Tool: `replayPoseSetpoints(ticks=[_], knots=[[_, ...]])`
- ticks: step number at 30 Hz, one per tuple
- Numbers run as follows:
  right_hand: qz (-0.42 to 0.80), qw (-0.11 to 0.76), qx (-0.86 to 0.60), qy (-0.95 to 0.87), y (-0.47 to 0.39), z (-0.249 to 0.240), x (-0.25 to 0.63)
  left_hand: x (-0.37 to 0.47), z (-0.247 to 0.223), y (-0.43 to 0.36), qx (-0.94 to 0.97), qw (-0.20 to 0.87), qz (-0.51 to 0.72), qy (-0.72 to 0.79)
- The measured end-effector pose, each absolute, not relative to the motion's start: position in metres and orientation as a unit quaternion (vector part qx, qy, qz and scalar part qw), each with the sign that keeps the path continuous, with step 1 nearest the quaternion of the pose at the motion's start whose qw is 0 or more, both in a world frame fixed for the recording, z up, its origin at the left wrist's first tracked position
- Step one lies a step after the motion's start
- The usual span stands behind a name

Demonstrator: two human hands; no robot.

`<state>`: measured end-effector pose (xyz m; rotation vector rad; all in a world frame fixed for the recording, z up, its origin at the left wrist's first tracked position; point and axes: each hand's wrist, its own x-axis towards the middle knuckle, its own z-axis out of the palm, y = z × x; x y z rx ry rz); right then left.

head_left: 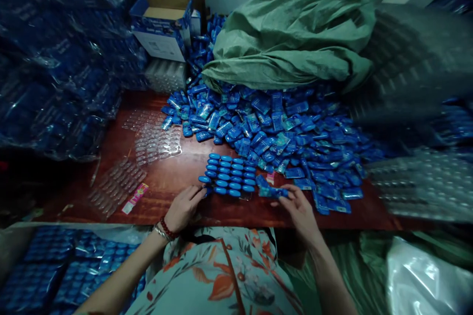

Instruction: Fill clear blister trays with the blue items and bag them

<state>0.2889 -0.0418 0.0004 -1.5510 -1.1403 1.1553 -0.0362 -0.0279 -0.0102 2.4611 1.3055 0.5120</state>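
Observation:
Rows of glossy blue oval packs (pixel 223 177) stand in a clear plastic tray on the dark red table, directly in front of me. At the tray's lower left corner, the fingers of my left hand (pixel 184 208) are closed on a small blue pack (pixel 208 190), partly hidden by the fingertips. To the right of the tray, my right hand (pixel 298 207) pinches small blue packs (pixel 272 190), bunched together so that I cannot tell how many. A pink label (pixel 271 177) lies just behind them.
A large heap of blue packs (pixel 258 123) covers the back, under a green cloth sack (pixel 295 44). Empty clear trays (pixel 157 142) and a pink-yellow strip (pixel 135 199) lie left. An open blue box (pixel 162 27) stands behind. Stacked trays (pixel 414 182) are at right.

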Motion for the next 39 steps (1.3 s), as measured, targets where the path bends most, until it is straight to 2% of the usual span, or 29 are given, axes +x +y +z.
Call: replayPoseSetpoints(ticks=[4, 8, 10, 15, 19, 22, 27, 30, 35, 39], knots=[[0.364, 0.429, -0.635, -0.529, -0.068, -0.014, 0.263, -0.020, 0.005, -0.017, 0.876, 0.138, 0.051, 0.459], [0.245, 0.364, -0.570, -0.695, -0.063, -0.014, 0.252, -0.009, 0.013, -0.010, 0.883, 0.117, -0.014, 0.455], [0.211, 0.288, -0.526, -0.772, -0.057, -0.007, 0.251, -0.009, 0.013, -0.011, 0.884, 0.118, -0.006, 0.453], [0.094, 0.023, -0.476, -0.874, -0.041, 0.020, 0.233, -0.009, 0.012, -0.015, 0.875, 0.120, -0.003, 0.469], [0.052, -0.059, -0.470, -0.879, -0.035, 0.027, 0.218, -0.003, 0.013, -0.014, 0.869, 0.146, -0.002, 0.473], [0.041, -0.026, -0.483, -0.874, -0.040, 0.017, 0.221, -0.006, 0.013, -0.020, 0.859, 0.160, 0.055, 0.483], [0.022, 0.191, -0.543, -0.817, -0.060, -0.004, 0.237, -0.034, 0.002, -0.034, 0.751, 0.212, 0.258, 0.570], [0.011, 0.268, -0.597, -0.756, -0.066, -0.010, 0.238, -0.055, -0.016, -0.024, 0.673, 0.188, 0.311, 0.644], [0.053, 0.291, -0.612, -0.733, -0.060, -0.016, 0.240, -0.074, -0.049, 0.008, 0.691, 0.180, 0.272, 0.645], [0.076, 0.278, -0.617, -0.732, -0.058, -0.022, 0.245, -0.077, -0.051, 0.006, 0.666, 0.245, 0.286, 0.644]])
